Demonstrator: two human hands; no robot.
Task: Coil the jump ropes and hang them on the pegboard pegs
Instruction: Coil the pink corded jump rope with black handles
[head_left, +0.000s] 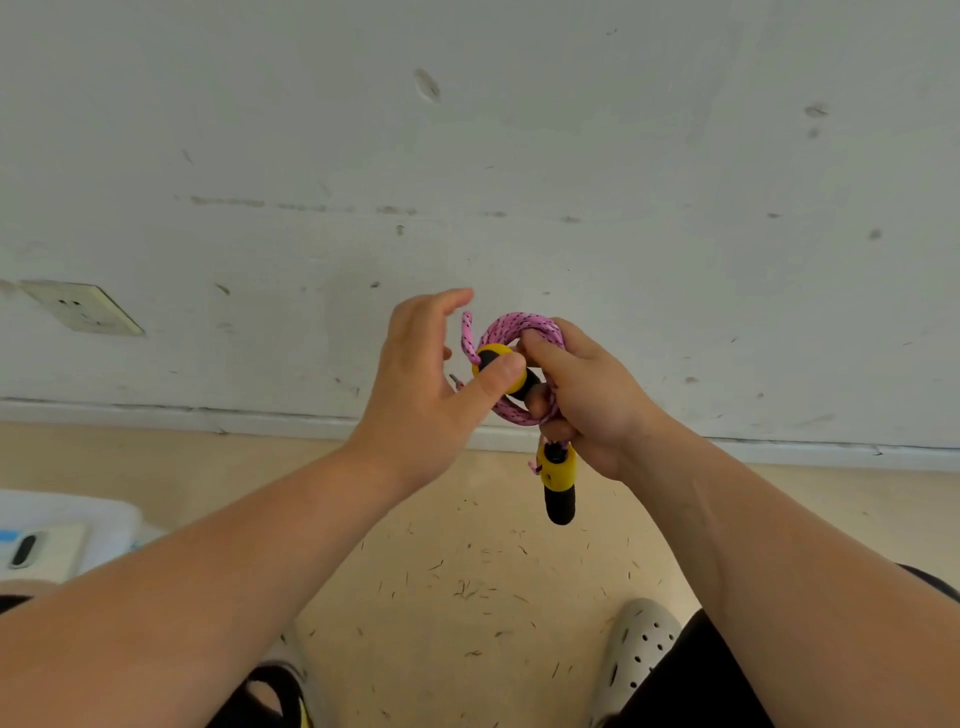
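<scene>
The jump rope (522, 332) was a pink braided cord flecked with dark specks, wound into a small tight coil of several turns and held up in front of a scuffed white wall (467, 156), above a tan floor (467, 571) strewn with short dark fibres. It had two handles, each yellow at the cord end and black along the grip: the upper handle (501, 369) lay across the middle of the coil, and the lower handle (558, 483) hung straight down beneath it. The right hand (592, 400) was clenched around the right side of the coil, its fingers (545, 353) hooked through the loops. The left hand (431, 384) was mostly spread, its fingers loose and raised, with only the thumb pressed against the upper handle. A short free end of cord curled up just left of the coil. A wall socket (83, 306) sat low at the left, and a perforated grey shoe (639, 649) showed below.
</scene>
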